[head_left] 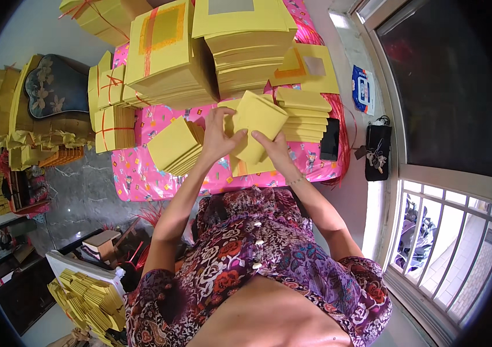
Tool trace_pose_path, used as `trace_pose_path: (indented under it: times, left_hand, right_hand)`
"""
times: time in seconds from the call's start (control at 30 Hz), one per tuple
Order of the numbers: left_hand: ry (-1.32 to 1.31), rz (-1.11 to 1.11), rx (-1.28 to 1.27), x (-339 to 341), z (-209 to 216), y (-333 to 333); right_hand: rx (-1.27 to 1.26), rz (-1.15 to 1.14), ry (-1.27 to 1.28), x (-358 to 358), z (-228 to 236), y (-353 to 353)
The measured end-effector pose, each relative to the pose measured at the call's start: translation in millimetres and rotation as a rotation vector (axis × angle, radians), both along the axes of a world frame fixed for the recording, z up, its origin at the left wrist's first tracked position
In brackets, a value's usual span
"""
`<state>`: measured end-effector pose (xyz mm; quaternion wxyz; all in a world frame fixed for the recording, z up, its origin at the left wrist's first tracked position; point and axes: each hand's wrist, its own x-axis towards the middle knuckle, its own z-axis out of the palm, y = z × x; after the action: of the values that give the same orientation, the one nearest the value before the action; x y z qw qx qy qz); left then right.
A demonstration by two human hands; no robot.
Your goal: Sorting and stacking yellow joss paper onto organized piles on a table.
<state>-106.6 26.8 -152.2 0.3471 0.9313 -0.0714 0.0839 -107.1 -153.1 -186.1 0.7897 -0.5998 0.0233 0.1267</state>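
Observation:
A folded sheet of yellow paper [262, 114] is held tilted above the near side of the pink patterned table cover [136, 182]. My right hand [276, 151] grips its lower right part, thumb on top and the fingers mostly hidden behind. Curled at its left edge is my left hand [218, 137], with the thumb pointing toward the right thumb. More yellow paper lies beneath the hands. To the left rests a slanted pile of folded yellow papers [172, 144]. A neater stack of folded papers [305, 114] stands just to the right.
Tall yellow paper stacks [249, 58] and a red-tied bundle [162, 49] rise at the back. A black phone [330, 139] lies by red strands [345, 159] at the right edge. Keys [376, 157] rest on a black pouch by the window. A dark cushioned chair back [55, 87] stands left.

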Motion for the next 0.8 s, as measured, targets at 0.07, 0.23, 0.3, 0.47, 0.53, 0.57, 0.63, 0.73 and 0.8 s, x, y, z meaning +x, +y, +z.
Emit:
trace_pose_path:
  times: [0.07, 0.23, 0.3, 0.47, 0.53, 0.57, 0.63, 0.73, 0.8]
  left_hand:
    - [0.191, 0.093, -0.624, -3, -6, -3]
    - [0.437, -0.166, -1.094, -20, 8, -6]
    - [0.324, -0.182, -1.073, -29, 19, -18]
    - [0.175, -0.086, -1.03, -46, 32, -38]
    - [0.096, -0.037, -1.014, -48, 33, -42]
    - [0.096, -0.035, -1.015, -49, 35, -45]
    - [0.095, -0.017, -1.025, -51, 39, -49]
    - [0.041, -0.02, -0.929, -51, 37, -48]
    - [0.036, -0.01, -0.936, -52, 37, -49]
  right_hand:
    - [-0.034, 0.044, -0.019, -3, 8, -4]
    - [-0.075, 0.123, -0.139, -11, 27, -7]
    - [-0.032, 0.052, -0.125, -15, 34, -6]
    - [-0.069, 0.006, -0.182, -20, 57, -4]
    - [-0.081, -0.002, -0.21, -22, 66, -2]
    - [-0.089, -0.022, -0.227, -22, 71, -2]
    - [-0.099, -0.04, -0.243, -23, 73, -1]
    - [-0.059, -0.073, -0.223, -25, 73, 0]
    - [-0.081, -0.066, -0.212, -25, 75, -1]
